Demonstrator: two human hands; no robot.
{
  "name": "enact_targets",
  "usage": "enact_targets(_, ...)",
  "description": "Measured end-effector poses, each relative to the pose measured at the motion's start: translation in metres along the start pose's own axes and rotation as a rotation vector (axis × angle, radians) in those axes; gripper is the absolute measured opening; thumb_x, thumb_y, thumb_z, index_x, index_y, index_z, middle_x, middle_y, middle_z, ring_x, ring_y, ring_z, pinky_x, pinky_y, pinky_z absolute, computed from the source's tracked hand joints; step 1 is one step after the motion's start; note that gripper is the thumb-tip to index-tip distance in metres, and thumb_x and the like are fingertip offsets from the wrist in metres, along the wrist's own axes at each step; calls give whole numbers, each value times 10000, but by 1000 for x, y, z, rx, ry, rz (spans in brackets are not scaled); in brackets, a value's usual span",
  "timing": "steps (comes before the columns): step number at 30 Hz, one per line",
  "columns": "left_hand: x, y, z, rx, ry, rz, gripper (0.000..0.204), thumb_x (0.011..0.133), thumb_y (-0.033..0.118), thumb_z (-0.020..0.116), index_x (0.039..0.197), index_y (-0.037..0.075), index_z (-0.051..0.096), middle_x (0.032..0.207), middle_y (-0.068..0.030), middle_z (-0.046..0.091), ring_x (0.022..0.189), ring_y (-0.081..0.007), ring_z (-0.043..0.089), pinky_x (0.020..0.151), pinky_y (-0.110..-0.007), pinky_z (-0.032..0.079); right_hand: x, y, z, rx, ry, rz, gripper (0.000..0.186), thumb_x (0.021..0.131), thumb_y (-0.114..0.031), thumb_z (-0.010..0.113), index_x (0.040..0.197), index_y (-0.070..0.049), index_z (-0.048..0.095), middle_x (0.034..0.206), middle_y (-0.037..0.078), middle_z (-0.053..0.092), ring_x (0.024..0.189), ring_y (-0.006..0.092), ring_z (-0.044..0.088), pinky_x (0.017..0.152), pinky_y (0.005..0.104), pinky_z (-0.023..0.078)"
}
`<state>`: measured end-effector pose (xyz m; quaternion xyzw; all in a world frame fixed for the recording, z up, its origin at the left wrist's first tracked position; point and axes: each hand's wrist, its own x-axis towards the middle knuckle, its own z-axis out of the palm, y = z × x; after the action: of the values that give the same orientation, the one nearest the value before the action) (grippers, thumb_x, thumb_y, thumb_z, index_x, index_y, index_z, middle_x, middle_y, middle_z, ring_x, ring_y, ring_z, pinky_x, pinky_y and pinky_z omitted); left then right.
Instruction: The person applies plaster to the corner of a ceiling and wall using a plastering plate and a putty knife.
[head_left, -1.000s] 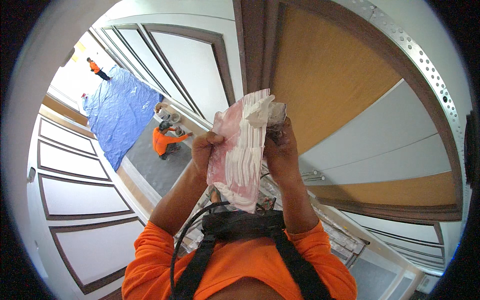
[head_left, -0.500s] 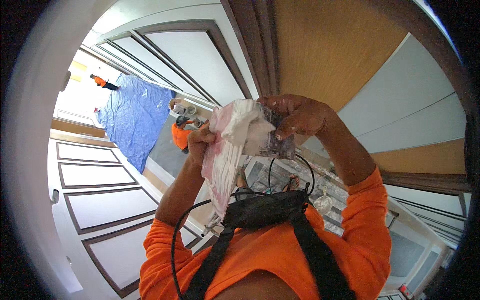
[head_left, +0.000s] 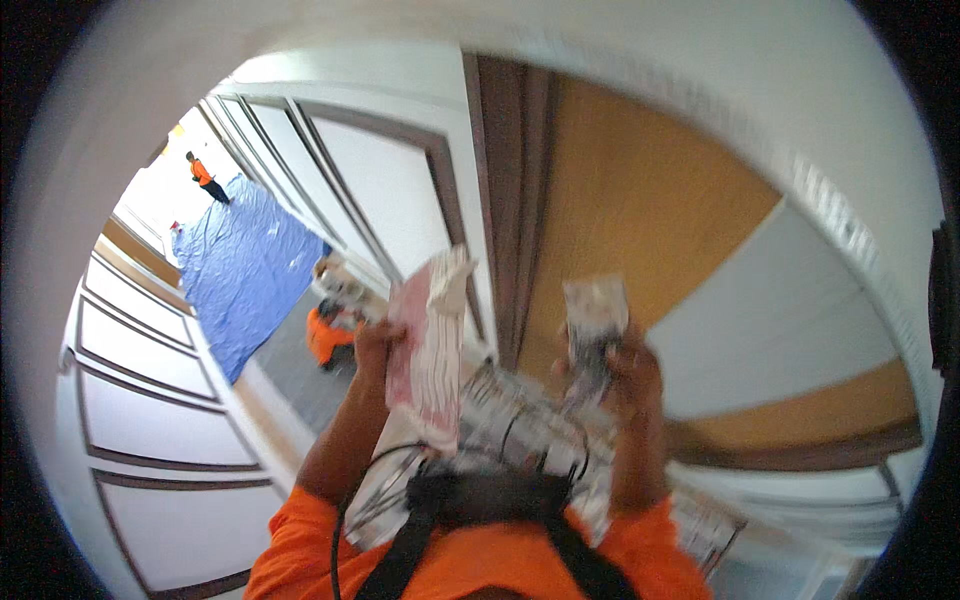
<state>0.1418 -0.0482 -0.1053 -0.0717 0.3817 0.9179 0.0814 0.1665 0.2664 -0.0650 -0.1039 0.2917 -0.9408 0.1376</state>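
Note:
My left hand [head_left: 375,350] grips the left edge of a pink board [head_left: 420,330] streaked with white paste, with a thick dollop near its upper right. The board is held upright in the picture, above a black pouch [head_left: 485,495] on my front. My right hand [head_left: 630,375] is closed on a flat, paste-smeared scraper [head_left: 595,305], held apart from the board and to its right, in front of wood-coloured panelling [head_left: 640,200]. The scraper's lower part is blurred.
A crouching person in orange [head_left: 328,335] works by containers [head_left: 340,280] below left; another [head_left: 207,180] stands at a blue tarp [head_left: 240,280]. Under me is a spattered platform [head_left: 700,530] with cables. Framed white wall panels [head_left: 170,415] and a dark-trimmed white panel [head_left: 370,180] flank the corridor.
The scraper, over the board half a second ago, has moved right, off it. The board stands more upright. My right hand has moved down, and the view has shifted.

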Motion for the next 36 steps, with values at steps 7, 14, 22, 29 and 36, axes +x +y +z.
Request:
enact_targets(7,8,24,33,207,268,145,228,644,73,536,829,-55,574,797,-157,613,704,-273,617,704,-368,517,0,7,59,412,-20,-109,561,872,-332,450,1352,-109,264,1270,232,377,1000,431,497,778,618,438)
enact_targets(14,19,68,-19,-192,152,200,157,679,68,541,820,0,550,741,-94,579,702,-225,582,693,-330,484,66,37,137,88,-6,-490,601,813,-428,453,1302,-97,343,1126,198,495,899,310,535,723,501,437)
enact_targets(22,28,155,-133,148,239,434,91,783,91,578,741,11,583,696,-42,592,634,-141,561,573,-281,473,166,61,188,-465,588,-1204,642,824,-267,558,1344,-80,231,1197,139,456,889,218,514,684,332,443)
enact_targets(29,64,191,-250,540,598,530,84,770,52,534,709,3,567,733,-106,586,683,-184,568,636,-301,478,229,26,185,-1532,1163,-1521,741,786,-209,639,1347,22,213,1288,246,332,1083,361,388,911,417,326)
enact_targets(36,71,226,-178,112,342,349,128,772,105,522,792,-9,575,783,-103,563,766,-226,557,731,-321,459,256,28,189,-1706,1508,-1417,737,749,-200,678,1328,20,281,1098,285,393,998,358,400,849,388,371)
